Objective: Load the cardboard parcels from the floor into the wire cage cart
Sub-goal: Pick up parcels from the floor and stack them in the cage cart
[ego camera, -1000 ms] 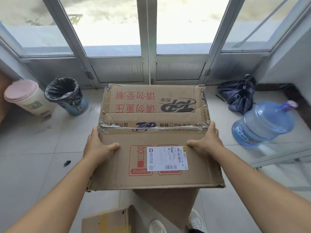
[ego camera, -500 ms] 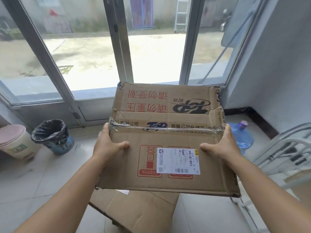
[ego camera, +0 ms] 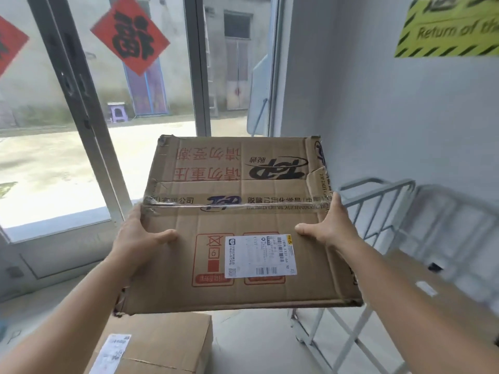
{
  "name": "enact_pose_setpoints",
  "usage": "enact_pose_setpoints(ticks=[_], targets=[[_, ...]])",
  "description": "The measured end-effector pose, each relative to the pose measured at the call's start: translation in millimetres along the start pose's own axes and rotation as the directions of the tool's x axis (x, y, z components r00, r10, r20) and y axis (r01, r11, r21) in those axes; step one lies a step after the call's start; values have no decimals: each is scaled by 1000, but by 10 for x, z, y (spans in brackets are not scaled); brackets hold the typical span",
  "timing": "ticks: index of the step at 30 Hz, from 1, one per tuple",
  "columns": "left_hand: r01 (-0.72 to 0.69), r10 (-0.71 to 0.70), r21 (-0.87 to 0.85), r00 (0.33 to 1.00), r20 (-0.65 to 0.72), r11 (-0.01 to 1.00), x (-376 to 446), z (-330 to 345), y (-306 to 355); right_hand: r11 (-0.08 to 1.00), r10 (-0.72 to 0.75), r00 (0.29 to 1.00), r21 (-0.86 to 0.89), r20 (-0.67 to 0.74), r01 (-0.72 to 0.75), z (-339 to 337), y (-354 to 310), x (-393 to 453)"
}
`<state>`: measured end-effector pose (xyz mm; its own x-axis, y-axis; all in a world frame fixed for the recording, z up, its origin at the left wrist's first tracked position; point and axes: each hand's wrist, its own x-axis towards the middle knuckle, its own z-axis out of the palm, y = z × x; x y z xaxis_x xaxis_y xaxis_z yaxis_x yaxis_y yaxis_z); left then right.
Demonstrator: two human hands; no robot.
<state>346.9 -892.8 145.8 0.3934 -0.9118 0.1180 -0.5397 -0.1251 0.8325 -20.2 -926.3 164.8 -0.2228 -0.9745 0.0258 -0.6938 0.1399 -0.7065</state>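
A flat cardboard parcel (ego camera: pixel 237 206) with red print and a white shipping label is held up in front of me at chest height. My left hand (ego camera: pixel 137 238) grips its left edge, thumb on top. My right hand (ego camera: pixel 330 225) grips its right edge the same way. The grey wire cage cart (ego camera: pixel 378 201) stands to the right, beside and below the parcel, blurred by motion. A brown parcel (ego camera: pixel 437 290) lies inside it. Another cardboard parcel (ego camera: pixel 162 344) with a white label sits on the floor under the held one.
Glass sliding doors (ego camera: pixel 89 125) with red paper decorations fill the left and centre. A white wall (ego camera: pixel 391 103) with a yellow sign (ego camera: pixel 448 28) rises on the right behind the cart. Tiled floor (ego camera: pixel 256 344) shows between the floor parcel and the cart.
The parcel has been lifted higher and swung right. The bins and water bottle have left the view, and the cart with a parcel inside has come in at right.
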Motion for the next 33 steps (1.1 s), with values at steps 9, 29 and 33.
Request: enact_pose_setpoints(ticks=[9,29,33], targets=[[-139,159,-145,977,139,980,-328,747,1085,997,63,982,43,-179,-56,-1214,682,-143],[-397,469,-249,759,453,883,451,3165,2947,921,391,763,225,-515,-319,-2604,1917,334],[-437,519,-283,677,522,854,627,3677,3278,889,457,690,268,-561,-371,-2722,2124,450]])
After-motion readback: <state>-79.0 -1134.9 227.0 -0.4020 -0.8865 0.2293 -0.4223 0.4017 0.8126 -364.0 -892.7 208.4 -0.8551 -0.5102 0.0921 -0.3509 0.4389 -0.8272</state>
